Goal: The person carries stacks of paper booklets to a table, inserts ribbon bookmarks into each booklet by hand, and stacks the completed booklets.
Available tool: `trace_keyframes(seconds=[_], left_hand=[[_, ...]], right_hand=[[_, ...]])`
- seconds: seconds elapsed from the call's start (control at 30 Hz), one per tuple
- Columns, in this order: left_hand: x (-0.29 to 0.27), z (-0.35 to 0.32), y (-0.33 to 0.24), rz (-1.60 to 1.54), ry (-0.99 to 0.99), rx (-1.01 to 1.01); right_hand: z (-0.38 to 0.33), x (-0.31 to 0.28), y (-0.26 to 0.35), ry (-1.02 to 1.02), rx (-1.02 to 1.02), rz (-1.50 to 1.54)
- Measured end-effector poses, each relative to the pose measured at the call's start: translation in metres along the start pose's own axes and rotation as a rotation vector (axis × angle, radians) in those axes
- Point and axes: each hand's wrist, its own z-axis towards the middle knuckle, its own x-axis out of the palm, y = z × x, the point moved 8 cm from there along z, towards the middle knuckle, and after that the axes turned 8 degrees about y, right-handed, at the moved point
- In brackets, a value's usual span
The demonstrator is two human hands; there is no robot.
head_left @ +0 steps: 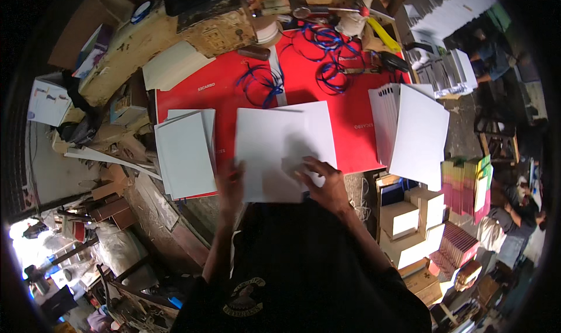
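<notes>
Two overlapping white sheets or thin boards lie in front of me on the red-covered tabletop, one reaching out to the right from under the other. My right hand is over their near right part, fingers spread and slightly bent, with a shadow cast beneath. Beside the left edge of the sheets is my left hand, slightly blurred, its thumb and fingers apart. Neither hand visibly grips anything. A stack of white boards lies to the left, and a fanned pile of white boards to the right.
Coils of blue strapping and a yellow-handled tool lie at the table's far side. A cream sheet covers the far left corner. Cartons and stacked colourful booklets stand right of the table. Another person is at the far right.
</notes>
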Motion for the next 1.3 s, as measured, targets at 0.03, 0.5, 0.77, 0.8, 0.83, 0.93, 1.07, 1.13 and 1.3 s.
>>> trace_keyframes(seconds=[0.03,0.5,0.77,0.8,0.83,0.93,1.07,1.13,1.3], left_hand=[[-0.035,0.005,0.016,-0.137,0.034,0.057],[-0.025,0.06,-0.07,0.491,-0.034,0.397],[0.161,0.093,-0.095,0.547,0.305,0.554],[0.164,0.094,-0.098,0.539,0.334,0.58],[0.163,0.097,-0.1,0.448,0.356,0.563],[0.152,0.101,-0.107,0.153,0.331,0.471],[0.107,0.128,-0.056,-0.22,0.366,0.394],[0.109,0.124,-0.085,-0.445,0.43,0.302],[0.131,0.086,-0.139,0.256,0.162,0.702]], right_hand=[[0.016,0.006,0.004,0.022,-0.079,-0.052],[0.231,0.043,0.036,0.277,-0.811,-0.859],[0.23,-0.071,-0.008,0.037,-0.441,-0.837],[0.22,-0.088,-0.024,0.001,-0.294,-0.798],[0.207,-0.096,-0.032,-0.075,-0.367,-0.686],[0.177,-0.11,-0.087,-0.15,-0.024,-0.747],[0.072,-0.087,-0.051,-0.043,0.02,-0.243],[0.006,-0.059,-0.056,0.025,0.075,-0.104],[-0.073,0.047,-0.08,0.162,0.459,1.035]])
